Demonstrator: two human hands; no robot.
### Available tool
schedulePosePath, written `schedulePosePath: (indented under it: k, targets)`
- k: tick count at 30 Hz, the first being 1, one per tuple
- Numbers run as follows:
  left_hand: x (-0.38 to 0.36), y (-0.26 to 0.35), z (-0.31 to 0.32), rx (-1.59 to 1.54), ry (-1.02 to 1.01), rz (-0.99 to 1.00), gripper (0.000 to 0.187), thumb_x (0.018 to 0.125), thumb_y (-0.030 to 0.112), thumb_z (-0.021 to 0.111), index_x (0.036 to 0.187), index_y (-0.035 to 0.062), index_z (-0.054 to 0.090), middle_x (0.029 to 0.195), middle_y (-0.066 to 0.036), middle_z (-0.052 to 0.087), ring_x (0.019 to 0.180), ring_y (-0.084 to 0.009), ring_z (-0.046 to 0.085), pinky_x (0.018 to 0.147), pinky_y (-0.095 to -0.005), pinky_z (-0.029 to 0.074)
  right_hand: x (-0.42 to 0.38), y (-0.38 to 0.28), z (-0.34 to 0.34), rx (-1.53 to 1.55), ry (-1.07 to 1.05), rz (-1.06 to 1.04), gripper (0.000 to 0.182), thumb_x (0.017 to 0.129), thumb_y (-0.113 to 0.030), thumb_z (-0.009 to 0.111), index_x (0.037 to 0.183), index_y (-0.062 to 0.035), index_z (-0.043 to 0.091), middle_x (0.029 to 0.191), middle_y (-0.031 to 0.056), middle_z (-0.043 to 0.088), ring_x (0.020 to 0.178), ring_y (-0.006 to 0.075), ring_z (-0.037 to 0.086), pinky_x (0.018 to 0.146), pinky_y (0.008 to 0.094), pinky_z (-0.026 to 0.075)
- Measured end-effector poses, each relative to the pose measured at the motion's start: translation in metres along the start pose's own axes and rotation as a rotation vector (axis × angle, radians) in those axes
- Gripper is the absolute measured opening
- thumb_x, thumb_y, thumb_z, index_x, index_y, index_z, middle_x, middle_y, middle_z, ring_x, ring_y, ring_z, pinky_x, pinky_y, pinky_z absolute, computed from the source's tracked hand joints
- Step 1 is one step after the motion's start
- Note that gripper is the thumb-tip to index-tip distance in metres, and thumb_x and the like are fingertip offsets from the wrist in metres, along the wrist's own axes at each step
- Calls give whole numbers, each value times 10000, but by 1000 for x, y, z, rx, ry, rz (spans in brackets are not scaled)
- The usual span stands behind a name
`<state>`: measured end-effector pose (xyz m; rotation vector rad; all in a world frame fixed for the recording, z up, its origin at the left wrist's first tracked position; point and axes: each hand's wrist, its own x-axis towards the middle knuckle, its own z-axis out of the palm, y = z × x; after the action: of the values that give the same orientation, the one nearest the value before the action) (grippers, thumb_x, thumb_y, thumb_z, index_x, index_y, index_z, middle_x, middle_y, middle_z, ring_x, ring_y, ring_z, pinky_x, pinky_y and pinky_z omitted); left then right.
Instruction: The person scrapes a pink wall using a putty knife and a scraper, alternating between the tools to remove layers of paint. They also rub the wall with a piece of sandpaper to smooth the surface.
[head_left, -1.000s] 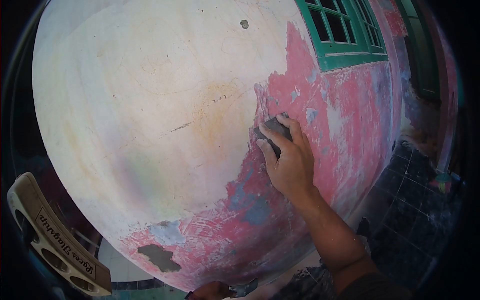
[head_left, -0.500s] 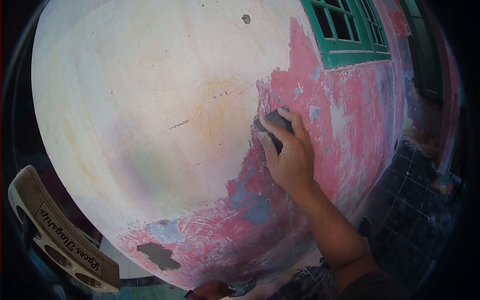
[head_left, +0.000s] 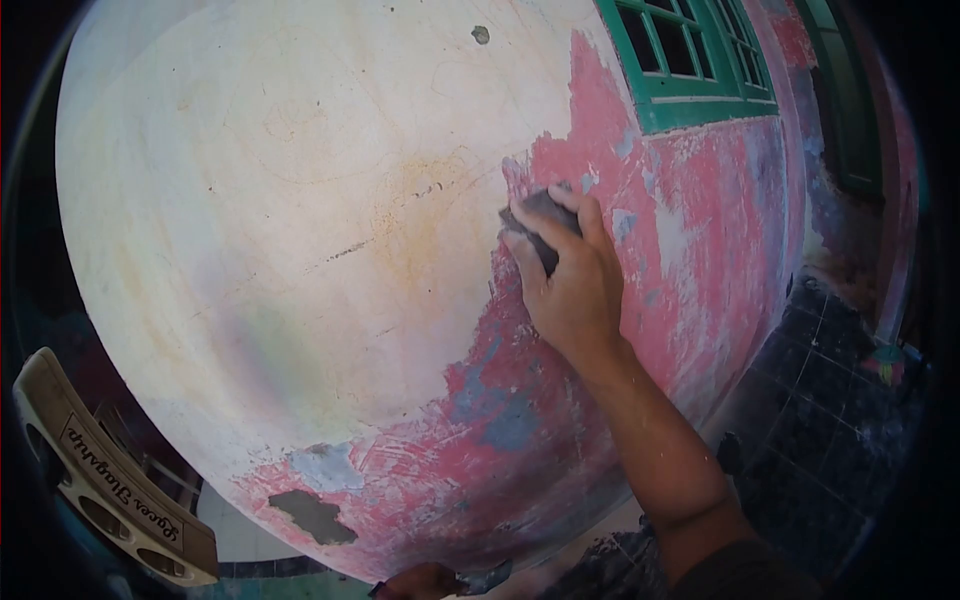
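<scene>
My right hand (head_left: 570,270) is closed around a dark grey sanding block (head_left: 548,225), with fingers and thumb spread over its back. The block is pressed to the wall (head_left: 330,130), right on the ragged line between the pale coat and the pink paint (head_left: 590,165). Low at the bottom edge, my left hand (head_left: 420,580) shows only in part, curled beside a small flat greyish piece (head_left: 486,577); I cannot tell what this is. Grey-blue patches (head_left: 510,420) show through the pink below my right hand.
A green-framed window (head_left: 690,60) is set in the wall at upper right. Dark floor tiles (head_left: 800,400) run along the wall's foot on the right. At lower left stands a beige plastic chair back (head_left: 110,480) with lettering. A bare grey patch (head_left: 312,515) marks the lower wall.
My right hand and the block have moved up and slightly left along the paint edge. The whole view has shifted a little, with the chair back lower and further left.
</scene>
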<state>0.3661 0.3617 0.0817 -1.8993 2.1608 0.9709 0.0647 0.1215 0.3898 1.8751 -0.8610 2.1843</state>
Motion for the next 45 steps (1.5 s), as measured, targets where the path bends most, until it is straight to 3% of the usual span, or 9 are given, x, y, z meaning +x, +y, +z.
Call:
schedulePosePath:
  k: [4, 10, 18, 21, 24, 28, 35, 41, 45]
  targets:
    - [27, -27, 22, 69, 44, -22, 509, 957, 368, 704, 1375, 81, 658, 1328, -205, 698, 1217, -436, 648, 1083, -491, 473, -19, 5, 4, 45, -3, -50, 395, 956, -194, 744, 1347, -140, 713, 1389, 199, 564, 1218, 422, 605, 1023, 475, 519]
    - [0, 8, -1, -153, 42, 89, 493, 961, 338, 714, 1383, 90, 656, 1283, -138, 699, 1184, -331, 645, 1020, -499, 497, -181, 4, -70, 208, -615, -31, 511, 923, -243, 798, 1395, -100, 667, 1407, 195, 546, 1268, 382, 604, 1039, 448, 530]
    - [56, -28, 69, -1399, 134, 629, 496, 959, 295, 736, 1400, 94, 631, 1250, -71, 680, 1158, -230, 621, 980, -465, 506, -294, 34, -108, 316, -1019, 415, 453, 987, -300, 760, 1358, -55, 674, 1377, 162, 580, 1263, 298, 627, 1054, 381, 513]
    - [86, 5, 94, -1599, 231, 585, 483, 976, 282, 713, 1409, 95, 608, 1276, -75, 652, 1156, -236, 604, 1001, -432, 490, -338, 40, -100, 971, -860, 1365, 355, 1055, -293, 677, 1313, -49, 680, 1361, 110, 605, 1241, 194, 614, 1034, 343, 511]
    - [93, 87, 103, -1617, 429, 509, 451, 1006, 272, 670, 1415, 98, 593, 1305, -82, 627, 1149, -245, 593, 1014, -415, 478, -305, 21, -114, 999, -915, 1459, 297, 1096, -282, 613, 1261, -46, 685, 1243, 56, 663, 1151, 127, 612, 977, 324, 522]
    - [66, 174, 57, -2042, 305, -32, 454, 1017, 228, 618, 1438, 63, 574, 1372, -115, 605, 1237, -299, 565, 1086, -426, 447, -279, 23, -117, 799, -1109, 1239, 259, 1066, -136, 617, 1300, -40, 671, 1290, 85, 681, 1174, 173, 629, 991, 308, 509]
    - [94, 180, 44, -1641, 810, 107, 259, 994, 33, 600, 1224, -29, 701, 1165, -90, 745, 1075, -152, 687, 976, -324, 522, -272, 39, -122, 1099, -975, 1650, 435, 994, -388, 765, 1278, -78, 657, 1189, 16, 660, 1059, 94, 618, 904, 308, 535]
    - [86, 212, -2, -1776, 925, 197, 288, 1007, 12, 534, 1250, -32, 680, 1196, -101, 740, 1084, -176, 686, 1001, -340, 513, -237, 26, -134, 1002, -1005, 1170, 642, 904, -217, 871, 1418, -34, 532, 1262, 56, 638, 1136, 123, 634, 888, 309, 564]
    - [81, 219, -15, -1698, 1085, 293, 287, 1014, 13, 531, 1259, -33, 672, 1197, -95, 738, 1093, -182, 684, 1005, -343, 510, -247, 30, -134, 950, -940, 1163, 572, 914, -173, 851, 1393, -17, 581, 1298, 59, 623, 1144, 138, 643, 897, 320, 577]
